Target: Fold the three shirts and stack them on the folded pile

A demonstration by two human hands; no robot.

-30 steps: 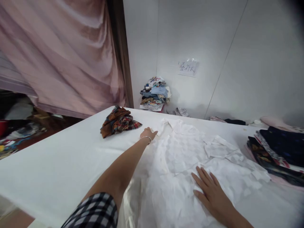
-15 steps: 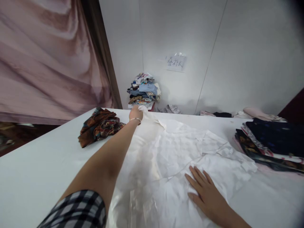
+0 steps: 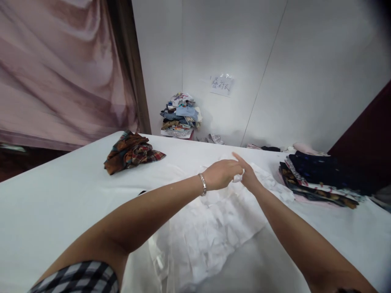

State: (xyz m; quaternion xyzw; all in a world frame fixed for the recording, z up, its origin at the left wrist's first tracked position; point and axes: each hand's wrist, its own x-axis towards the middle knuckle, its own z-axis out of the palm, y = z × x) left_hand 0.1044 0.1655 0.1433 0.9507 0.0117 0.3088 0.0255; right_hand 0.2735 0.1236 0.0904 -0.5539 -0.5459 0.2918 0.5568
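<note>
A thin white shirt (image 3: 210, 232) lies crumpled on the white table in front of me, part of it under my forearms. My left hand (image 3: 222, 175), with a silver bracelet at its wrist, is closed on a bunched bit of the shirt that shows below its fingers. Right against it is my right hand (image 3: 251, 177), one finger stretched out past the left hand. The rest of the right hand's fingers are hidden behind the left. A clear plastic-like strip (image 3: 164, 260) shows near the shirt's lower left.
On the left of the table (image 3: 61, 203) lies a crumpled brown-and-red plaid garment (image 3: 131, 154). Folded dark clothes (image 3: 320, 175) are stacked at the right. Beyond the far edge stands a tall pile of clothes (image 3: 181, 116) by the wall, under a paper sign (image 3: 222, 84).
My left hand has swung from the far left over to the right, carrying the shirt's edge with it. My right hand has moved up and forward to meet it.
</note>
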